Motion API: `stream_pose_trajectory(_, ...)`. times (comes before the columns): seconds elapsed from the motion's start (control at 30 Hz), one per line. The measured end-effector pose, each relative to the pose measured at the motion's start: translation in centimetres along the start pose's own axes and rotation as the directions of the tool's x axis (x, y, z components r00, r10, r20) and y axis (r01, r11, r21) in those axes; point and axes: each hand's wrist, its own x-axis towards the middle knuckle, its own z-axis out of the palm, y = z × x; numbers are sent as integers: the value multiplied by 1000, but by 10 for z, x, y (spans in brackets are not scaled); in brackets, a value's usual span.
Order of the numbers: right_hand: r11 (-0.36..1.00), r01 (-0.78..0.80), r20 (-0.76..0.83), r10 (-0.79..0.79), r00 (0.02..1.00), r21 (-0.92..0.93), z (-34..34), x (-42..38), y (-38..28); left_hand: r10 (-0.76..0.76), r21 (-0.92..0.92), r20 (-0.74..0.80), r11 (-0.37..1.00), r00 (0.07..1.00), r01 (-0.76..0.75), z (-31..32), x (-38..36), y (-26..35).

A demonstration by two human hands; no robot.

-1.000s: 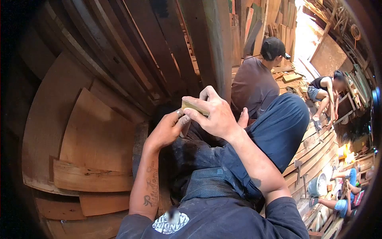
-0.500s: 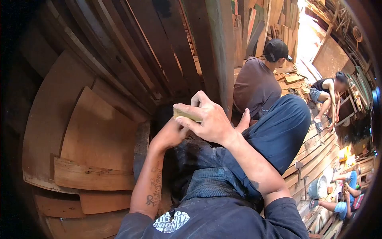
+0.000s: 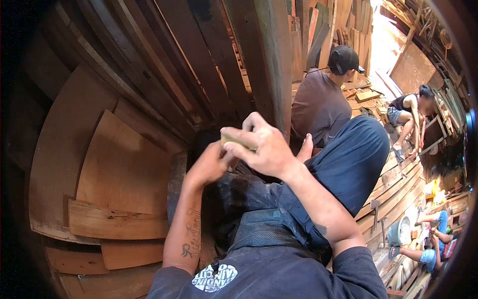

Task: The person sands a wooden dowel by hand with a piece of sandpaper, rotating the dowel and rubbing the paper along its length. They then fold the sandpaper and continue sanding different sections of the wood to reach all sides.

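Partly hidden — a yellowish block point(image 3: 231, 140) in the right hand point(image 3: 266, 149), underside unseen.

I get hard daylight from the upper right, where an opening point(image 3: 386, 45) burns out to white and the floorboards point(image 3: 398, 192) below look pale and washed. Thin bright slits cut between the wall planks point(image 3: 231, 74), while the stacked panels point(image 3: 122, 169) at left sit in dim brown. Shadow eats detail in the lap. On my feed the left hand point(image 3: 206, 164) is smeared and the yellowish block point(image 3: 229, 140) soft-edged (the lit right forearm reads crisper). Towards the rim, straight boards bend into arcs, and black fills the corners.
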Motion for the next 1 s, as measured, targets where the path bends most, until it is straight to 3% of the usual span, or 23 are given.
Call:
stream_pose_trajectory(0.07, 999, 42, 19, -42, 999, -7, 1, 0, -4, 29, 2, -3, 1000, 1000, -29, 4, -4, 2)
stream_pose_trajectory(0.17, 998, -59, 1, 59, 998, -1, -12, 2, 0, -148, -184, 56, 970, 987, 156, -16, 3, 12)
stream_pose_trajectory(0.3, 1000, -18, -9, 18, 1000, 16, 0, -2, 1, -150, -53, 98, 986, 984, 156, 3, -2, 0)
stream_pose_trajectory(0.33, 1000, 13, 21, -13, 1000, 2, 0, -2, -1, 89, 75, -57, 994, 994, -85, 13, -3, -2)
stream_pose_trajectory(0.43, 997, -68, 7, 68, 998, 27, -13, 1, -1, -156, -61, 96, 985, 983, 162, -10, 2, 6)
stream_pose_trajectory(0.47, 998, -64, -31, 64, 997, -7, -14, 3, 4, -79, -150, 37, 985, 996, 83, -12, 3, 14)
stream_pose_trajectory(0.57, 999, -45, -20, 45, 999, 8, -3, 0, 1, -179, -107, 117, 976, 977, 191, -4, 2, -4)
stream_pose_trajectory(0.6, 999, 22, -13, -21, 1000, 37, 3, 0, -1, 130, -23, -49, 991, 990, -131, 9, 1, -3)
stream_pose_trajectory(0.7, 999, 22, 3, -22, 1000, 45, -3, 2, 2, -115, -78, 60, 990, 992, 120, -2, -1, 4)
stream_pose_trajectory(0.77, 1000, -23, -24, 23, 999, 3, -13, 5, 10, -43, -52, 12, 998, 999, 44, -7, 4, 10)
stream_pose_trajectory(0.83, 996, -92, -39, 92, 995, 11, -10, 3, 9, -106, -91, 40, 990, 994, 109, -4, 5, 11)
stream_pose_trajectory(0.93, 998, -7, 29, 5, 1000, 55, -1, 0, 2, 9, -55, -3, 998, 1000, -9, 8, 0, -1)
stream_pose_trajectory(1.0, 999, -50, -4, 50, 999, 14, -5, 6, 12, -17, -44, 17, 999, 1000, 18, -2, 2, 6)
